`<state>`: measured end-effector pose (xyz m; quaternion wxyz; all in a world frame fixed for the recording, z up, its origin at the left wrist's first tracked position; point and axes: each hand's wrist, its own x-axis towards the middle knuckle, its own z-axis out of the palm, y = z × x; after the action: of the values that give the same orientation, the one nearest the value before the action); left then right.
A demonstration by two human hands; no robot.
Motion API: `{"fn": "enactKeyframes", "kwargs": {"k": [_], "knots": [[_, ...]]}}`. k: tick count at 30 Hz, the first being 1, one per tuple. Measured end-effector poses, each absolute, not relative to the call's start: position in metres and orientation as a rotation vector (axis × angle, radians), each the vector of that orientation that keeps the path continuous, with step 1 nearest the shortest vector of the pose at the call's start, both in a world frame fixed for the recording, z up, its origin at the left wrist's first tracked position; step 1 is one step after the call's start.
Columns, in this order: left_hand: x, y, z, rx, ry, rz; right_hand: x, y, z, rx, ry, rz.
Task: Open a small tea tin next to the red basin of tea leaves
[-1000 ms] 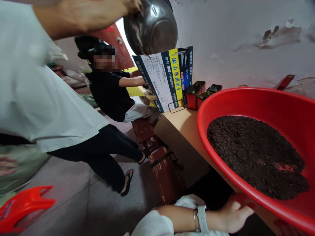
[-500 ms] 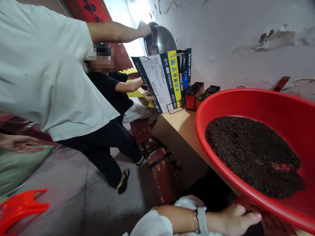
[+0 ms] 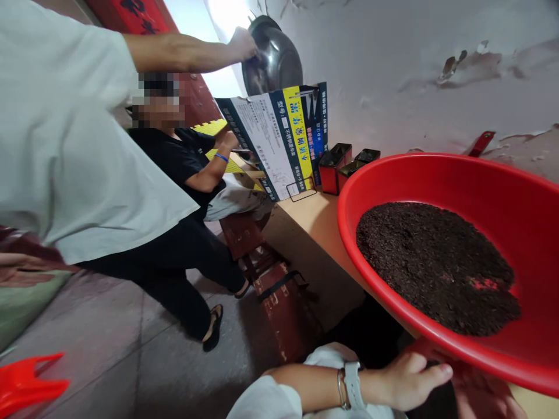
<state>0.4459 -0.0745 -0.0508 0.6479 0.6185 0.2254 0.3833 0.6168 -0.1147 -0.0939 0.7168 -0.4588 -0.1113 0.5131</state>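
A large red basin [image 3: 480,183] fills the right side, holding a spread of dark, grainy loose material [image 3: 428,262] that may be seeds or dried leaves. My left hand [image 3: 408,378], with a pale watch and a bracelet at the wrist, is low in front of the basin's near rim, its thumb held apart from its fingers. A dark patch shows beneath that thumb; I cannot tell what it is. Under the rim, partly hidden in reddish shade, my right hand [image 3: 484,398] has its fingers apart. I see nothing held in either hand.
A printed cardboard panel [image 3: 279,151] and red-and-black containers [image 3: 335,169] stand on the table [image 3: 301,215] behind the basin. A standing person grips a metal bowl [image 3: 279,64]; another sits beyond. A reddish-brown bench [image 3: 283,314] is below. An orange-red plastic object [image 3: 30,384] is at lower left.
The view has shifted slightly, so most things sit further left. The standing person's metal bowl has tilted, and the seated person's arms have moved. My hands stay near the basin's rim.
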Motion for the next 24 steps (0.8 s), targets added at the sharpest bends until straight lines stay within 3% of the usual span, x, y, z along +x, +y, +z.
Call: {"fn": "enactKeyframes", "kwargs": {"k": [8,24], "knots": [[0.444,-0.075,-0.043,1.429,0.551,0.799,0.604,-0.12,-0.069,-0.987,-0.141,1.098],[0.447,-0.08,-0.048,1.485,0.546,0.677,0.606,-0.14,-0.07,-1.037,-0.092,1.079]]}}
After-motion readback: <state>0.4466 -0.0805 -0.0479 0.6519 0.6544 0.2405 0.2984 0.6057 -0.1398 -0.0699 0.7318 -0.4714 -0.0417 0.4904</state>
